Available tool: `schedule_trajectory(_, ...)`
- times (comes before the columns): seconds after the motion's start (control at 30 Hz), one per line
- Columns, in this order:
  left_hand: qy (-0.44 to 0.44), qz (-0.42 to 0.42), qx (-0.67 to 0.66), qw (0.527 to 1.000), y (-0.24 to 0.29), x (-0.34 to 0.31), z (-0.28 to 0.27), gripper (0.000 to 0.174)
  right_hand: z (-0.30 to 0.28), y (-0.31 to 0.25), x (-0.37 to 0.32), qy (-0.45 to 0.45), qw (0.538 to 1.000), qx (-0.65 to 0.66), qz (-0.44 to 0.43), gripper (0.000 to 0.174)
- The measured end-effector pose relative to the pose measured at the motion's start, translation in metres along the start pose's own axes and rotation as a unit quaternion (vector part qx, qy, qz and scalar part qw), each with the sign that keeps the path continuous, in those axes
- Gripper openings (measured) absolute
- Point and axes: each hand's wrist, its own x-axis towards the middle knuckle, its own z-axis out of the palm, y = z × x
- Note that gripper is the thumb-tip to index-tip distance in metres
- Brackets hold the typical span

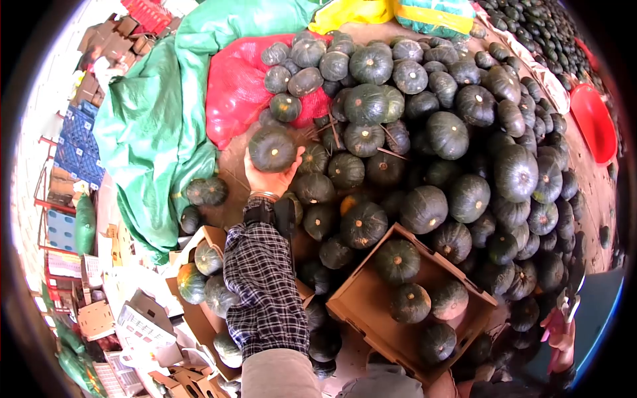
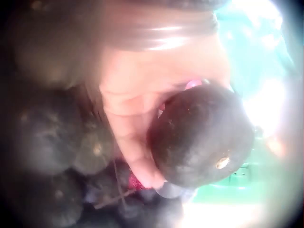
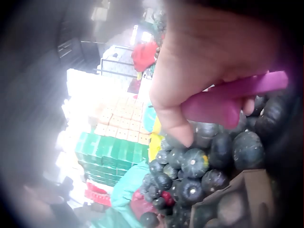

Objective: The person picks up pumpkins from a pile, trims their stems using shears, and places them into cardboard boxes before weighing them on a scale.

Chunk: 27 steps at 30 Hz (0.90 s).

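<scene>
A dark green pumpkin [image 1: 273,149] sits in the left hand [image 1: 273,178], above the gap between the green sheet and the pile. In the left wrist view the left hand [image 2: 137,95] curls its fingers round one side of that pumpkin [image 2: 202,135]. At the far right of the head view, the right hand [image 1: 561,335] grips a pink-handled tool; in the right wrist view the fingers of the right hand [image 3: 209,71] wrap round its pink handle [image 3: 213,107]. Which tool it is cannot be told for sure.
A cardboard box [image 1: 355,302] with several pumpkins stands front centre, another box [image 1: 192,308] with pumpkins by the left forearm. The large pumpkin pile [image 1: 468,199] fills the right. Red netting [image 1: 232,86], a green sheet [image 1: 149,126] and a red scoop-like container [image 1: 592,123] lie around.
</scene>
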Motion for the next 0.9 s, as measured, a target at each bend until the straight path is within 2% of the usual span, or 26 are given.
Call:
schedule_trajectory(0.07, -0.179, -0.128, -0.084, 0.972, -0.003, 0.001, 0.009, 0.079, 0.017, -0.011, -0.009, -0.026, 0.999, 0.040, -0.020, 0.090)
schedule_trajectory(0.1, -0.211, -0.104, -0.092, 0.967, -0.011, -0.010, 0.032, 0.081, 0.017, -0.017, -0.012, -0.068, 0.997, 0.036, -0.013, 0.093)
schedule_trajectory(0.13, -0.208, -0.073, -0.052, 0.974, -0.013, -0.027, 0.064, 0.082, 0.010, -0.015, -0.014, -0.108, 0.993, 0.019, -0.032, 0.089)
schedule_trajectory(0.17, -0.212, -0.044, -0.045, 0.975, -0.022, -0.026, 0.069, 0.084, -0.001, -0.020, -0.017, -0.104, 0.983, 0.101, 0.112, 0.080)
schedule_trajectory(0.2, -0.175, 0.030, -0.112, 0.978, -0.044, -0.043, 0.094, 0.089, 0.000, -0.016, -0.014, -0.130, 0.983, 0.113, 0.063, 0.072)
schedule_trajectory(0.27, -0.250, -0.021, -0.188, 0.950, -0.067, -0.070, 0.107, 0.101, 0.033, -0.044, -0.025, -0.149, 0.988, 0.020, -0.047, 0.072)
schedule_trajectory(0.33, -0.164, 0.071, -0.181, 0.967, -0.104, -0.111, 0.138, 0.091, 0.048, -0.061, -0.036, -0.127, 0.988, 0.084, 0.004, 0.071)
schedule_trajectory(0.37, -0.142, 0.095, -0.119, 0.978, -0.121, -0.133, 0.149, 0.094, 0.048, -0.063, -0.041, -0.120, 0.987, 0.100, 0.026, 0.071)
schedule_trajectory(0.4, -0.226, -0.074, -0.149, 0.960, -0.128, -0.153, 0.136, 0.092, 0.047, -0.065, -0.045, -0.112, 0.986, 0.118, 0.045, 0.072)
schedule_trajectory(0.43, -0.163, -0.038, 0.034, 0.985, -0.133, -0.170, 0.131, 0.084, 0.046, -0.066, -0.050, -0.105, 0.987, 0.115, 0.042, 0.072)
schedule_trajectory(0.47, -0.111, -0.023, 0.190, 0.975, -0.137, -0.188, 0.116, 0.078, 0.044, -0.065, -0.053, -0.103, 0.986, 0.123, 0.038, 0.072)
schedule_trajectory(0.5, -0.054, 0.095, 0.419, 0.901, -0.148, -0.204, 0.123, 0.078, 0.040, -0.065, -0.058, -0.102, 0.989, 0.109, 0.017, 0.072)
schedule_trajectory(0.53, -0.044, 0.080, 0.549, 0.831, -0.157, -0.233, 0.147, 0.084, 0.036, -0.066, -0.063, -0.101, 0.990, 0.095, -0.002, 0.073)
schedule_trajectory(0.57, -0.084, 0.191, 0.780, 0.589, -0.156, -0.235, 0.118, 0.092, 0.034, -0.067, -0.068, -0.083, 0.992, 0.098, -0.002, 0.074)
schedule_trajectory(0.6, -0.057, 0.126, 0.834, 0.534, -0.165, -0.251, 0.125, 0.097, 0.032, -0.071, -0.072, -0.070, 0.992, 0.101, 0.002, 0.076)
schedule_trajectory(0.67, -0.034, 0.049, 0.921, 0.385, -0.187, -0.269, 0.122, 0.102, 0.030, -0.070, -0.076, -0.059, 0.990, 0.125, -0.007, 0.077)
schedule_trajectory(0.73, -0.048, 0.043, 0.934, 0.352, -0.207, -0.278, 0.093, 0.104, 0.030, -0.070, -0.077, -0.052, 0.991, 0.125, -0.004, 0.078)
schedule_trajectory(0.8, -0.083, 0.128, 0.941, 0.301, -0.211, -0.287, 0.086, 0.095, 0.031, -0.072, -0.080, -0.057, 0.992, 0.113, -0.004, 0.079)
schedule_trajectory(0.83, -0.079, 0.126, 0.940, 0.306, -0.208, -0.294, 0.089, 0.095, 0.030, -0.072, -0.081, -0.057, 0.992, 0.110, -0.009, 0.080)
schedule_trajectory(0.9, -0.103, 0.218, 0.881, 0.407, -0.191, -0.310, 0.097, 0.083, 0.028, -0.070, -0.083, -0.066, 0.992, 0.109, -0.012, 0.080)
